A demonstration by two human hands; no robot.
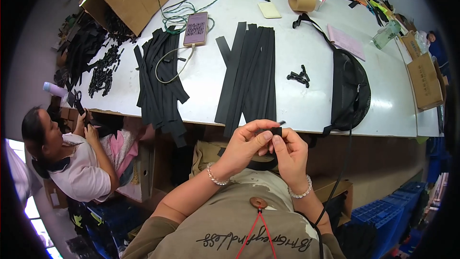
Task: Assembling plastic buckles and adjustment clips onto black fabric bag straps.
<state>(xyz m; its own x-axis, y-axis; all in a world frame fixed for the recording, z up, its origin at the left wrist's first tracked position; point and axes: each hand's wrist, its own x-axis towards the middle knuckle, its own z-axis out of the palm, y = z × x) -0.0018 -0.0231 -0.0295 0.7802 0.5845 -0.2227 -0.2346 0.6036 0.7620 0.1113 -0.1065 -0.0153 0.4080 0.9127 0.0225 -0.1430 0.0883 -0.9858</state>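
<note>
My left hand (249, 144) and my right hand (290, 154) meet just off the table's near edge. Thumbs and fingertips of both pinch a short black strap end (276, 131). A small dark tip (282, 123) sticks up beside it; its kind is too small to make out. Beyond my hands, a pile of flat black webbing straps (251, 72) lies lengthwise on the white table. Farther right rests a small cluster of black plastic buckles (299, 76). The fingers partly cover what I hold.
Left on the table (201, 98) are more straps (160, 76), a phone (196, 28) with cables, loose black buckles (103, 74) and a cardboard box (129, 0). A black bag (351, 91) lies right, its cord hanging near my right arm. A co-worker (79, 158) sits left, handling black strap.
</note>
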